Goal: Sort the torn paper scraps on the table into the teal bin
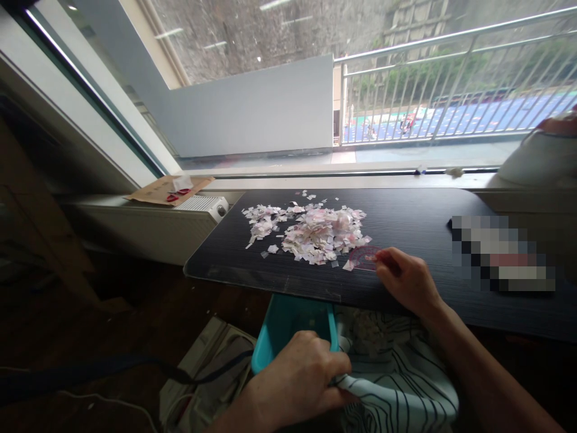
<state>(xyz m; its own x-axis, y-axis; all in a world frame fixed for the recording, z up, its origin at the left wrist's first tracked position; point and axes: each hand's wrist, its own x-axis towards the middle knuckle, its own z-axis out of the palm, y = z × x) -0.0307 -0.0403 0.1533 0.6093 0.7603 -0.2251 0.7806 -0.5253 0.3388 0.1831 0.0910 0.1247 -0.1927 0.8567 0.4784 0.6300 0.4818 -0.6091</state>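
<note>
A loose heap of small white and pinkish paper scraps [322,231] lies on the dark table [406,210]. At the heap's near right edge, my right hand [408,279] is closed on a clear protractor [364,257] with red markings, held low over the tabletop. Below the table edge, my left hand [304,373] grips the rim of a pale bag with black stripes [406,397]. More scraps show dimly inside the bag. Just behind my left hand is a turquoise bin [295,319], partly covered by it.
Red-handled scissors [178,193] lie on brown paper [157,189] at the left, beside a radiator [207,207]. A blurred-out object [500,252] sits on the table's right side. A window and sill run behind the table. A white bag [536,156] stands far right.
</note>
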